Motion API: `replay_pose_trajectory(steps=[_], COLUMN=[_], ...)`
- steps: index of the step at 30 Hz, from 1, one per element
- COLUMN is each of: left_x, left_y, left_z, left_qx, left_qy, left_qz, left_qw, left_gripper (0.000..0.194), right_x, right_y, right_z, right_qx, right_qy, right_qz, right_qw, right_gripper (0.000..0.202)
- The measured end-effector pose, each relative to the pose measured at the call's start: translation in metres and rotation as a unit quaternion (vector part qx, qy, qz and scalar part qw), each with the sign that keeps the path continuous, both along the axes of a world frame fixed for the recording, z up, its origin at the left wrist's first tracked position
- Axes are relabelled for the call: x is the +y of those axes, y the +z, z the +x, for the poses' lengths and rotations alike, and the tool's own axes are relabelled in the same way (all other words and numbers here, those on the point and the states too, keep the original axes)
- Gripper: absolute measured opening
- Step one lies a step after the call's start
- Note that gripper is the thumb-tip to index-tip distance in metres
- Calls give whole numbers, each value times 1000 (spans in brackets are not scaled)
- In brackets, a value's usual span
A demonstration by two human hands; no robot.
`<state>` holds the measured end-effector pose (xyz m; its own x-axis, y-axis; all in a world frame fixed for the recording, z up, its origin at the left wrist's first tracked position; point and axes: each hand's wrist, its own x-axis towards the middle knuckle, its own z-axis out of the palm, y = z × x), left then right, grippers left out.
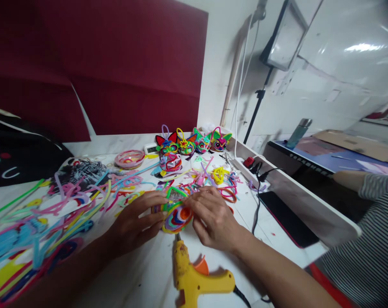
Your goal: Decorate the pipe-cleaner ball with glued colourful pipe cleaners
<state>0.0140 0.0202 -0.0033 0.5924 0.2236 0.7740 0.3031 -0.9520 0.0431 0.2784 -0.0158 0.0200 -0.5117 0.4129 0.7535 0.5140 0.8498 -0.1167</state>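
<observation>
A round, multicoloured pipe-cleaner ornament (175, 220), with curved coloured bands and an orange ring on its front, is held above the white table. My left hand (138, 220) grips its left side, thumb and fingers closed on the edge. On the opposite side, my right hand (211, 216) has its fingers bent and pressed together at the ornament's upper right; whether they also pinch a small piece is hidden. Just below lies a yellow glue gun (194, 273) with an orange trigger, its nozzle pointing up toward the ornament.
Finished cat-faced ornaments (186, 145) line the back. Loose pipe cleaners (52, 222) cover the left side. A phone (288, 219) and a power strip (252, 171) lie at right by the table's raised edge (309, 196). A person in a striped sleeve (370, 231) is at far right.
</observation>
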Motion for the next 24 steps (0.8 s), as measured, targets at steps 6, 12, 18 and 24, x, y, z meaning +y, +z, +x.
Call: replay_pose_trajectory(steps=[6,12,18,24], left_x=[-3,-9,-10,-10], left_y=[1,6,10,12], left_z=[3,11,16,19], left_qx=[-7,-16,-23,-32], left_qy=[-4,18,54,82], left_qz=[2,21,41,48], left_qw=[1000,999,997,995], left_gripper=[30,18,11,12], right_x=[-1,1,8,19], right_y=[1,1,-1,-4], right_z=[0,-1,-4,-6], right_qx=[-2,13,52,79], right_qy=[4,-2,-4,-9], right_qz=[-2,-5,-20,-14], right_qw=[1000,1000,998,997], right_gripper=[33,28,16,13])
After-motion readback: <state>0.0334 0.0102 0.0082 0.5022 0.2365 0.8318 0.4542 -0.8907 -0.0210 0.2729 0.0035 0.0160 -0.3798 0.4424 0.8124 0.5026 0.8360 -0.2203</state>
